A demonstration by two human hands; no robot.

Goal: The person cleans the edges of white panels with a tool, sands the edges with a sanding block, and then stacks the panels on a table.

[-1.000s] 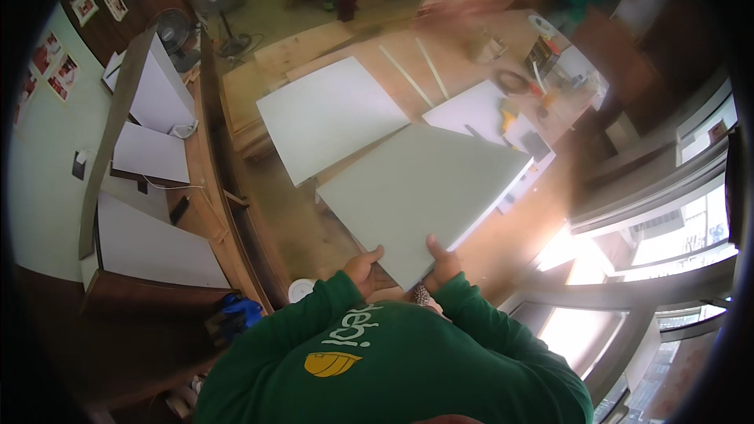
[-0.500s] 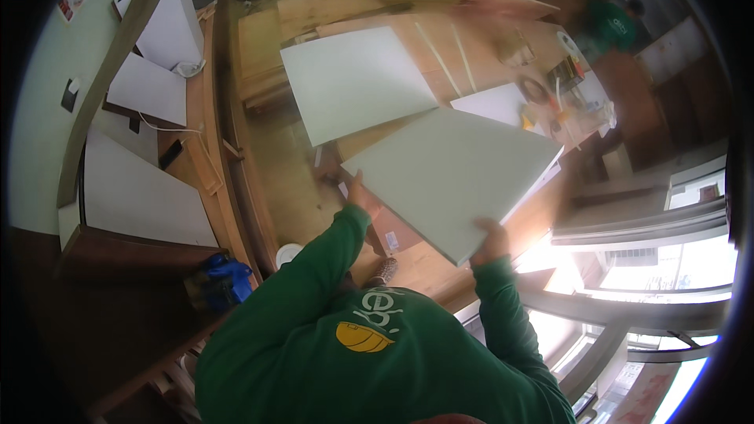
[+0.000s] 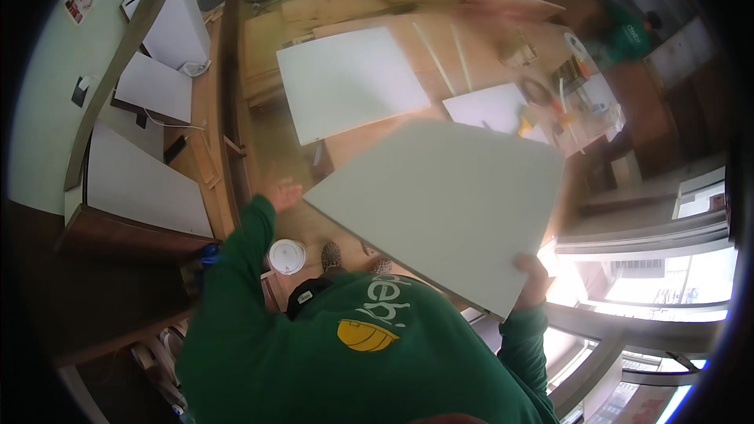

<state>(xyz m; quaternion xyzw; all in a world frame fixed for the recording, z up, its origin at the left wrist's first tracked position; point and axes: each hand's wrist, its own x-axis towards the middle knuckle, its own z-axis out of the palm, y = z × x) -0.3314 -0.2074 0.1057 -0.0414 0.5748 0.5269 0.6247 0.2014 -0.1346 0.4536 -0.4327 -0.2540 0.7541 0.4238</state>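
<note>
A large pale grey-white board (image 3: 448,204) is tilted in front of my body, over the workbench's near side. My right hand (image 3: 534,281) grips it near its lower right corner, thumb on the upper face and the other fingers hidden beneath. Just off the board's left corner is my left hand (image 3: 284,193), its fingers stretched out and nothing in them. Beyond the held board a second white board (image 3: 353,82) lies flat on the wooden workbench (image 3: 440,51). A smaller white piece (image 3: 487,104) lies partly behind the held board.
By my feet stands a round white-lidded bucket (image 3: 287,257). To the left runs a long wooden cabinet frame with white panels (image 3: 141,177). Tools and a box (image 3: 572,73) crowd the bench's right end. A co-worker in green (image 3: 626,34) is at the far right, near the windows.
My left hand has let go of the board's left edge and moved left. The board has swung nearer to my body, its right corner drawn back with my right hand.
</note>
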